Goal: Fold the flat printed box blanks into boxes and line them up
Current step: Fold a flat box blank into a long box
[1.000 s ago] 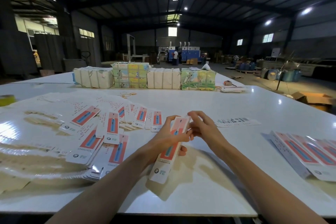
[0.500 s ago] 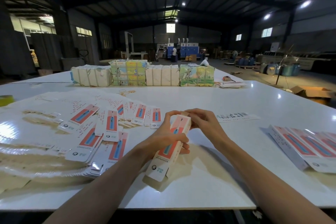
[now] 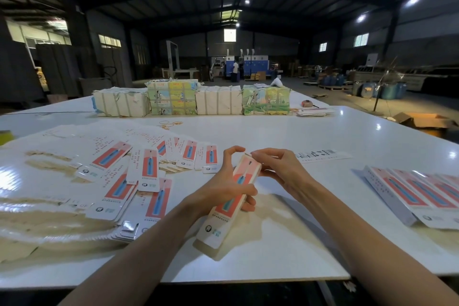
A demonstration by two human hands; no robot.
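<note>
We have the printed box [image 3: 223, 218] raised just above the white table [image 3: 273, 136], tilted with its far end up and its near end low over the tabletop. Our left hand [image 3: 221, 189] wraps its lower fingers round the box's middle, thumb and forefinger arched loosely above the far end. Our right hand [image 3: 283, 171] pinches the flap at that far end with curled fingertips. Whether the flap is fully tucked we cannot tell. If we push it in askew, we think the card could buckle at the crease or the tab could ride outside the wall. Too firm a squeeze from the left hand could flatten the sleeve again. To the left the flat blanks [image 3: 144, 169] lie fanned in a loose, overlapping spread, and a careless forearm could scatter them. The finished boxes [image 3: 422, 196] sit in a row to the right, well apart. A hasty set-down there could knock that line crooked.
</note>
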